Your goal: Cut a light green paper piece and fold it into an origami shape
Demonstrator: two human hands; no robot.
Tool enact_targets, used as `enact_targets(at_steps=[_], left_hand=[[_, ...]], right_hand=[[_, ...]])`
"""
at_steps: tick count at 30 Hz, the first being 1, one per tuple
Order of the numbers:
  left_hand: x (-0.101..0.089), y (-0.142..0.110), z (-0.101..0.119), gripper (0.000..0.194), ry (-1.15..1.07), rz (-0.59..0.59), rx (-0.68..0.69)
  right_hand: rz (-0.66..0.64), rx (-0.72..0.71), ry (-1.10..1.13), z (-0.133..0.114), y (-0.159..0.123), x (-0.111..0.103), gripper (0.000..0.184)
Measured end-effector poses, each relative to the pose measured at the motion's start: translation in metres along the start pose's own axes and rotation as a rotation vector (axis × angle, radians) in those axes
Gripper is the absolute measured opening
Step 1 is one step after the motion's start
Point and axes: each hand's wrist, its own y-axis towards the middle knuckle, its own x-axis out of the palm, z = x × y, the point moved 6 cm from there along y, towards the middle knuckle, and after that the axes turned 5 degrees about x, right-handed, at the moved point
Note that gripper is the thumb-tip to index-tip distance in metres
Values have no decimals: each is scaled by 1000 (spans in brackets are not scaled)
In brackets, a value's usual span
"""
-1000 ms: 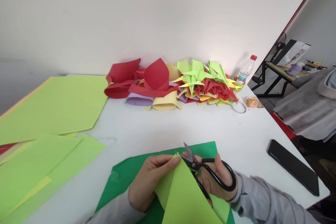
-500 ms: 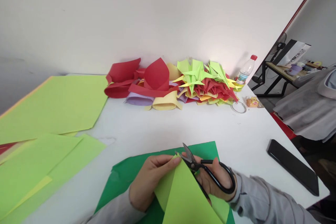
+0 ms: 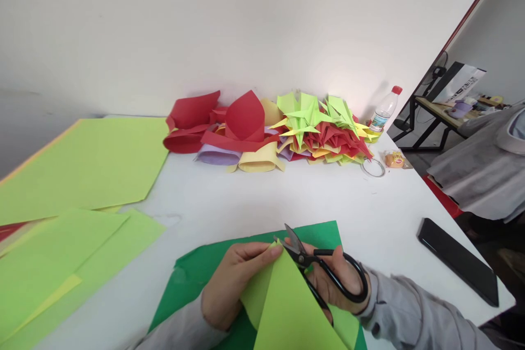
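Note:
My left hand (image 3: 240,279) pinches the top of a folded lime-green paper sheet (image 3: 293,306) between thumb and fingers. In my right hand (image 3: 338,279) is a pair of black-handled scissors (image 3: 303,257), its blades parted around the paper near the folded tip. The scissors' lower handle is partly hidden behind the paper. Beneath both hands lies a dark green sheet (image 3: 192,279) on the white table (image 3: 217,197).
Large lime-green sheets (image 3: 94,164) cover the left side. Folded red, purple and yellow paper shapes (image 3: 246,120) and star-like pieces (image 3: 305,120) line the wall. At right are a bottle (image 3: 385,109), a tape roll (image 3: 373,167), a wrapped snack (image 3: 394,159), a phone (image 3: 457,260) and a person (image 3: 484,164).
The scissors' lower handle has swung slightly outward behind the paper. Otherwise both hands and the lime-green sheet hold nearly the same position.

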Motion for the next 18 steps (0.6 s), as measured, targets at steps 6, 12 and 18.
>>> enact_targets(at_steps=[6, 12, 18], left_hand=[[0, 0, 0, 33, -10, -8, 5], [-1, 1, -1, 31, -13, -36, 15], [0, 1, 0, 27, -27, -64, 35]], right_hand=[[21, 52, -66, 3, 2, -1, 117], [31, 85, -95, 0, 1, 1, 122], [43, 142, -121, 0, -1, 1, 126]])
